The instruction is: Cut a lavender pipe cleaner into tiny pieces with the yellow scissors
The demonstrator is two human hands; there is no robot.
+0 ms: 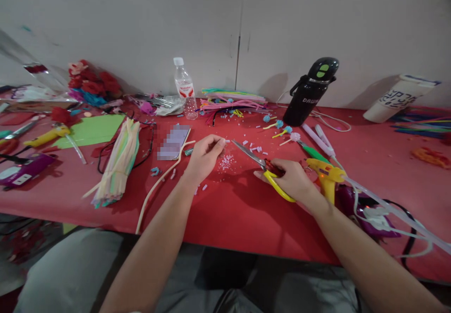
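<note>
My left hand (205, 157) is closed in a pinch, with a short lilac piece of pipe cleaner (227, 141) poking out past the fingertips. In my right hand (296, 181) are scissors with yellow handles (278, 187). Their blades (249, 153) point up and left, with the tips close to the lilac piece. Below the pinch lies a small heap of fine lilac clippings (226, 162). Several short cut lilac pieces (259, 149) are scattered near the blades.
At left are a bundle of pale pipe cleaners (120, 167), a phone (174, 142) and green paper (93, 132). A plastic bottle (185, 92) and a black flask (310, 94) stand behind. Near my right wrist is a yellow glue gun (327, 176) with cables; a white cup (398, 99) leans farther right.
</note>
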